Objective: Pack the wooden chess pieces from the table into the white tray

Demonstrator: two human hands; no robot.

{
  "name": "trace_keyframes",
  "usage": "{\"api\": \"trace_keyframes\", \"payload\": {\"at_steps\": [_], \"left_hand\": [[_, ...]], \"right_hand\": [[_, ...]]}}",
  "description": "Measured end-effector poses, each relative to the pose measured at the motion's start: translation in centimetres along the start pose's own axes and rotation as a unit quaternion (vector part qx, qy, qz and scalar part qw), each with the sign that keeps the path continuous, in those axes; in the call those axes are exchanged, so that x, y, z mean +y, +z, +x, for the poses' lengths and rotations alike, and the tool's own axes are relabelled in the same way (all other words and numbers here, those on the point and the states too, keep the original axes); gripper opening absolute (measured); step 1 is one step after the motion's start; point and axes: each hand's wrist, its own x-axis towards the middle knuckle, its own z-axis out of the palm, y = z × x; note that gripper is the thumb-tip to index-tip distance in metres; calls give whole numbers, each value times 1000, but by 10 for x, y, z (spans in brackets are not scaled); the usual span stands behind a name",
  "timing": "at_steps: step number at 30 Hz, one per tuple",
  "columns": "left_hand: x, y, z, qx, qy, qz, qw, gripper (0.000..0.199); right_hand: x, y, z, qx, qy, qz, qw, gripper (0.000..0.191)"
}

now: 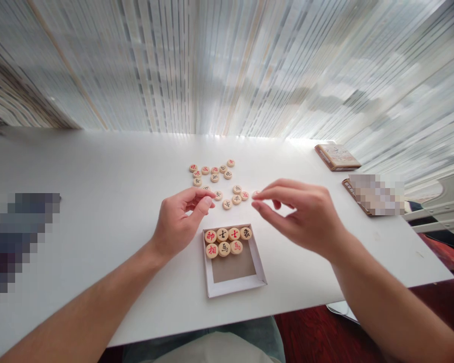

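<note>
A shallow white box near the table's front edge holds several round wooden pieces with red or black characters, four in the back row and three in the row before it. Behind it, loose pieces lie scattered on the white table. My left hand hovers at the left of the loose pieces, thumb and forefinger apart, nothing seen between them. My right hand is at their right, its thumb and forefinger parted beside a piece that its fingertips partly cover.
At the back right of the white table lies a flat box, with another flat item, partly blurred, in front of it. A pixelated dark object is at the far left. Striped curtains hang behind the table.
</note>
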Motion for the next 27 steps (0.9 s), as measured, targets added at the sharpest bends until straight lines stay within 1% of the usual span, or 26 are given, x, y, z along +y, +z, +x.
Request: {"api": "trace_keyframes", "payload": {"at_steps": [2, 4, 5, 7, 10, 13, 16, 19, 27], "left_hand": [[0, -6, 6, 22, 0, 5, 1000, 21], [0, -12, 12, 47, 1, 16, 999, 21], [-1, -16, 15, 60, 1, 24, 998, 22], [-5, -22, 22, 84, 1, 43, 996, 22], [-15, -30, 29, 110, 5, 74, 991, 22], [-26, -35, 34, 125, 12, 112, 986, 22], [-33, -36, 37, 140, 4, 130, 982, 21], [-33, -34, 36, 142, -4, 129, 981, 22], [-27, -26, 30, 113, -25, 112, 987, 21]], "right_hand": [[19, 9, 23, 34, 29, 29, 999, 15], [38, 27, 37, 88, 93, 65, 990, 19], [47, 38, 40, 111, 125, 78, 983, 19], [61, 59, 37, 137, 153, 77, 976, 20], [72, 77, 22, 134, 141, 67, 979, 18], [75, 79, 10, 134, 118, 57, 982, 17], [78, 75, 9, 135, 106, 50, 984, 20], [81, 74, 12, 132, 105, 48, 984, 22], [83, 75, 12, 125, 114, 50, 984, 22]]}}
